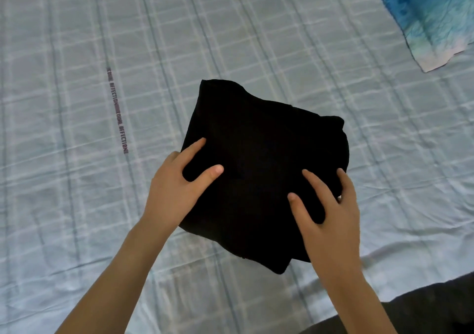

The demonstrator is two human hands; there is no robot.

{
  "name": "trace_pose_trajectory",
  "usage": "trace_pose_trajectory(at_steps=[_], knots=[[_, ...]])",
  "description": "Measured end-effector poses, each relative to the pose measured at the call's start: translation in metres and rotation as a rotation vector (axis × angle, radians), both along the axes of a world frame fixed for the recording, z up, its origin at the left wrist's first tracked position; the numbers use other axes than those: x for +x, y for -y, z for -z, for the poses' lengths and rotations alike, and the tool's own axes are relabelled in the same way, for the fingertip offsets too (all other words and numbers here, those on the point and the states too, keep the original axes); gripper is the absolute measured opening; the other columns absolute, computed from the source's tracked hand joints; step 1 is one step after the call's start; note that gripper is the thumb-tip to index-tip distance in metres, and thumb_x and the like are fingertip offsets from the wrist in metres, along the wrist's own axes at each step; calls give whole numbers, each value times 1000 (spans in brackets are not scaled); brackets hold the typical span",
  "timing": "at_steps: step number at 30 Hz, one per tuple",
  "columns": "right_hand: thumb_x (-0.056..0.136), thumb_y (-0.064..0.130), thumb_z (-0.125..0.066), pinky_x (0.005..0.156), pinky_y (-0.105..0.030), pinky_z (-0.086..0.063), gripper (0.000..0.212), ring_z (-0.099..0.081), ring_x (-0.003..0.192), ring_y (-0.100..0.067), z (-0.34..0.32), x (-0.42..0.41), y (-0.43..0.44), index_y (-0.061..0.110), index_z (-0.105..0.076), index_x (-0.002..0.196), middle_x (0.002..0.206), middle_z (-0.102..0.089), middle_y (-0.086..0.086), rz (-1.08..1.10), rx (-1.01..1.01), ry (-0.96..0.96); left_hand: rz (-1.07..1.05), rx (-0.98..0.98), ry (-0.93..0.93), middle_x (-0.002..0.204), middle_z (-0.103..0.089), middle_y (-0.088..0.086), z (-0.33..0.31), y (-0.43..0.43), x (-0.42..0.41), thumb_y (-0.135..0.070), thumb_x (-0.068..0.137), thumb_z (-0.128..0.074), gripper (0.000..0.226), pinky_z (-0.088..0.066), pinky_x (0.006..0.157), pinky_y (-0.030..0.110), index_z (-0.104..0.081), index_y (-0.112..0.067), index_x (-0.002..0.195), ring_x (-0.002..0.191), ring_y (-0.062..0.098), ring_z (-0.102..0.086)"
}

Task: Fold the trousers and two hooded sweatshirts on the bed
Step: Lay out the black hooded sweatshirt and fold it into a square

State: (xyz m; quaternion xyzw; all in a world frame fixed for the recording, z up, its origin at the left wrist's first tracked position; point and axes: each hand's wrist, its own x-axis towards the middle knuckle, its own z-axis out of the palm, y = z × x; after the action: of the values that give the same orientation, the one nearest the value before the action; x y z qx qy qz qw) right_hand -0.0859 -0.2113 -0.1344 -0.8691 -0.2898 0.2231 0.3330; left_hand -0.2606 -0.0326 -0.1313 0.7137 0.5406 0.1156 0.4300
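Starting at the left, the bed's pale blue checked cotton sheet (77, 205) lies wrinkled, with a narrow printed strip of dark lettering (118, 110) running down it. Next comes the left hand (177, 187), set on the near left edge of the black folded fabric bundle (256, 133). Its thumb and forefinger lie straight and spread on top of the cloth, pressing rather than pinching, while the others are hidden past the edge. The bundle appears to rest on the sheet near the middle of the bed, folded into a compact, roughly square packet with layered edges showing at its near corner (too dark to tell whether it is the trousers or one of the hooded sweatshirts). The right hand (333, 215) lies on the bundle's near right part, its fingers (316, 186) straight and fanned, gripping nothing, the outer ones reaching the right edge. Farther right, a bright blue crumpled pillow (436, 12) lies at the far corner, and a dark grey cloth (423, 313) fills the near right corner; whether that is another garment I cannot tell.

By my judgement one of the three garments is as good as folded, needing only a last flattening. The other two are not plainly in view, so two folds probably remain.
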Motion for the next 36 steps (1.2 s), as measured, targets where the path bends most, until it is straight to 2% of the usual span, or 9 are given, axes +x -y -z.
trace_pose_trajectory(at_steps=[7, 10, 13, 16, 19, 23, 28, 33, 36], knots=[[96, 58, -43, 120, -46, -29, 52, -16, 151, -21, 27, -13, 2, 50, -37, 146, 165, -6, 7, -59, -18, -66, -25, -20, -65, 118, -50, -11, 20, 4, -1, -66, 82, -58, 64, -36, 75, 10, -38, -52, 141, 105, 5, -54], [95, 66, -35, 109, -53, -34, 54, -24, 141, -37, 13, 0, -6, 43, -41, 144, 161, -24, -9, -84, -179, 196, -14, 113, -148, 140, -33, -4, 15, 2, 1, -65, 84, -57, 68, -43, 98, 27, -34, -47, 146, 123, 14, -43], [96, 54, -47, 106, -39, -31, 56, -24, 140, -29, 6, 33, -24, 33, -38, 148, 153, -40, -2, -136, -88, 258, 164, 468, -154, 155, -26, 9, 9, 1, 6, -38, 94, -60, 62, -28, 116, 50, -35, -35, 150, 142, 28, -26], [92, 40, -66, 100, -30, -37, 65, -43, 126, -18, 7, 70, -51, 25, -39, 149, 127, -55, 7, -219, -68, 68, 358, 561, -16, 155, -37, 5, 6, 4, 22, -2, 94, -52, 59, -21, 120, 52, -43, -24, 148, 147, 26, -28], [88, 33, -72, 83, -22, -39, 33, -57, 102, -17, -4, 83, -62, 20, -65, 117, 101, -56, 5, -318, -116, 111, 282, 405, -11, 159, -31, 1, -4, 10, 37, -33, 104, -35, 46, -16, 122, 51, -37, -31, 150, 149, 24, -20], [87, 25, -71, 70, -11, -36, 16, -47, 77, -6, -39, 108, -75, 20, -65, 101, 96, -49, 4, -266, 9, 289, 302, 329, -126, 165, -11, 4, -1, 10, 49, -67, 93, -13, 62, -2, 122, 52, -16, -48, 152, 152, 29, -4], [94, 30, -64, 91, -42, -45, 33, -56, 108, -35, 20, 106, -111, 12, -66, 122, 113, -60, -12, -209, -171, 218, 268, 331, -252, 164, -10, 10, 23, -3, 61, -69, 91, -11, 66, -5, 121, 57, -18, -45, 152, 150, 38, -7], [100, 28, -47, 111, -44, -34, 45, -44, 130, -33, 0, 65, -102, 14, -50, 143, 141, -53, -15, -34, 25, 380, 350, 362, -467, 164, 3, 16, 34, -4, 71, -70, 92, -11, 71, -2, 119, 61, 2, -41, 155, 149, 45, -2], [99, 49, -21, 121, -53, -17, 59, -25, 149, -26, 18, 21, -87, 30, -35, 154, 160, -34, -1, -173, -144, 418, 352, 368, -466, 164, 3, 17, 39, -6, 71, -69, 92, -13, 70, -2, 118, 60, 4, -41, 155, 149, 45, -2]])
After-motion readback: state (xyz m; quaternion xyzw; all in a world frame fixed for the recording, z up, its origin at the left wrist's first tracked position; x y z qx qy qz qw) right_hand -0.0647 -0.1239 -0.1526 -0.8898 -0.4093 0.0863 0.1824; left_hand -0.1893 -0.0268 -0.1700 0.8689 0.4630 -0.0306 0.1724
